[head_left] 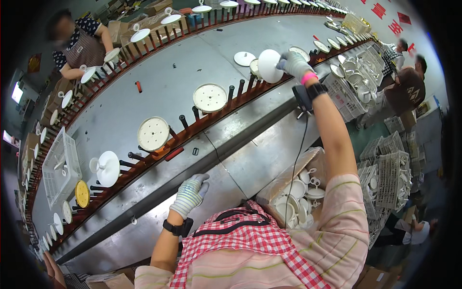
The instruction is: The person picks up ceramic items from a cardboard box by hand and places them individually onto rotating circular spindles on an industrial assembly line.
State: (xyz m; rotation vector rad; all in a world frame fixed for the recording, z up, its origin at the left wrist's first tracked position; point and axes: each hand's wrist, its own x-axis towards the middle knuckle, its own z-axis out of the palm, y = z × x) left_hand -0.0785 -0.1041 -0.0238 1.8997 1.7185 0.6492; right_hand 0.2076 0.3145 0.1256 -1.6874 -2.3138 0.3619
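Note:
My right hand (294, 65), in a striped knit glove, is closed at the right edge of a white round disc (270, 66). It holds the disc tilted over the row of upright pegs; the fingertips are partly hidden. My left hand (190, 196), gloved alike, hovers over the metal ledge near my apron, fingers loosely bent and apart, with nothing visible in it. Pale round plates with small holes, one left of centre (153, 133) and one farther along (210, 98), sit on the pegs. Another white disc with a ring (108, 168) stands at the left.
Black-tipped pegs (183, 121) line the curved conveyor around a grey metal table (168, 82). A lined box of white parts (301, 200) stands by my right side, with a full white crate (344, 96) beyond. A co-worker (84, 45) handles discs across the table.

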